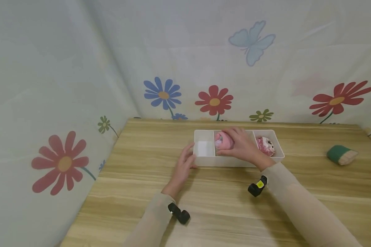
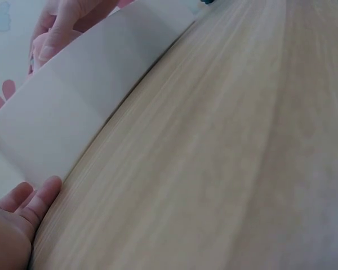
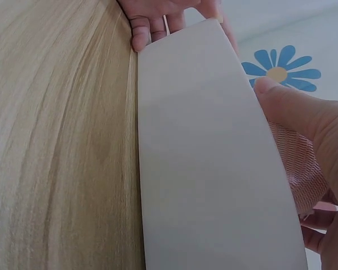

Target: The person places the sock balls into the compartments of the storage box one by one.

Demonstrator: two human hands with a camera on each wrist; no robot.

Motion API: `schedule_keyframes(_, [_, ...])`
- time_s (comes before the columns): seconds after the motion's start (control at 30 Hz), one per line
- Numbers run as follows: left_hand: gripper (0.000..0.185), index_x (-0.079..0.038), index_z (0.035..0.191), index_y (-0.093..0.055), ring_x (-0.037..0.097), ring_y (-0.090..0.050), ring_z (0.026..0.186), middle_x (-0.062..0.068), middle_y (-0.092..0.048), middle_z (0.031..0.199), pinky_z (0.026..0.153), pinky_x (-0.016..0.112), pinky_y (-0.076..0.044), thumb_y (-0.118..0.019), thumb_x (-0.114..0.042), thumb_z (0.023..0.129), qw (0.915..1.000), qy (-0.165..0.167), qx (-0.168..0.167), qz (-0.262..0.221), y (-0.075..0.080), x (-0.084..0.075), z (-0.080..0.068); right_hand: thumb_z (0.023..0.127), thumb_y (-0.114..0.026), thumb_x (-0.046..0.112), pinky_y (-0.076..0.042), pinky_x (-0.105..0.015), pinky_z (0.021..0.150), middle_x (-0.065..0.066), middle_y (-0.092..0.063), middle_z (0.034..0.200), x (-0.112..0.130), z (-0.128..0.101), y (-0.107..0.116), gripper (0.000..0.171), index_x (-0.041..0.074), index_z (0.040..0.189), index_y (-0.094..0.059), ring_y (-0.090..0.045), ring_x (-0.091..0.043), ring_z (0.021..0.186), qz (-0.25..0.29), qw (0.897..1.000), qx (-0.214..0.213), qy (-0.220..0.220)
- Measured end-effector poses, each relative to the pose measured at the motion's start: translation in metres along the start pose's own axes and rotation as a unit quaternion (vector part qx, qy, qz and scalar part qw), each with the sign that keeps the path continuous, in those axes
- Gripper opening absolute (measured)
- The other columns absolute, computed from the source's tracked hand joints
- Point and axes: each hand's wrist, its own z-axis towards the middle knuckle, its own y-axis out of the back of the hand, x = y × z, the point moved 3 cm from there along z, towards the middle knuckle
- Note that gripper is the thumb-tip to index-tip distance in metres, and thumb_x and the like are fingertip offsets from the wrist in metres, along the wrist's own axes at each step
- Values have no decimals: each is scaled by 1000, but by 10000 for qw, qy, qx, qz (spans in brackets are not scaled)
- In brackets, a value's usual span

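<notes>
Pink bundle (image 1: 224,141) in the grip of the right hand (image 1: 243,145) (left hand (image 1: 183,167) relaxed against white box (image 1: 205,162))

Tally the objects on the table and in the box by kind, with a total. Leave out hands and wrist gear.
Divided white box: 1
Rolled bundles: 3 (pink bundle, red-and-white bundle, green-and-tan bundle)
Total: 4

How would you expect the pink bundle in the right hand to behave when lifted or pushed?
The pink bundle would probably feel soft and squash a little under the right hand, since it looks like rolled cloth. It likely won't slip easily, as its surface shows a coarse, ribbed texture. Its rounded shape might let it roll if pushed.
</notes>
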Motion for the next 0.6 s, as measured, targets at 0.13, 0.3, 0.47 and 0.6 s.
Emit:
schedule_keyframes(0.13, [48,-4,143,-30,31,-49,102,29,-42,125,81,56,-48,-42,-9,98,10000,-1,15,54,1,0,1,65,-80,49,-41,-51,86,-10,-46,129,0,1,-1,84,12,132,-48,-35,-30,115,-58,10000,0,-2])
schedule_keyframes(0.3, [47,-4,143,-30,31,-47,105,31,-40,127,81,54,-49,-42,-9,98,10000,-24,40,68,2,3,1,65,-80,49,-41,-50,84,-10,-46,129,-1,2,-3,83,11,132,-49,-34,-30,114,-7,10000,56,1])
schedule_keyframes(0.47, [47,-4,143,-31,33,-46,107,32,-39,127,80,53,-49,-43,-8,97,10000,-40,40,14,1,4,2,66,-79,50,-41,-50,84,-11,-45,130,-1,2,-4,84,11,133,-48,-33,-30,115,1,9998,149,-97])
schedule_keyframes(0.6, [47,-4,143,-32,34,-48,105,31,-42,125,80,55,-48,-43,-9,97,10000,-46,8,-31,1,3,2,66,-78,52,-42,-50,83,-11,-45,131,-1,4,-4,85,12,134,-47,-33,-30,115,-40,9997,177,-130])
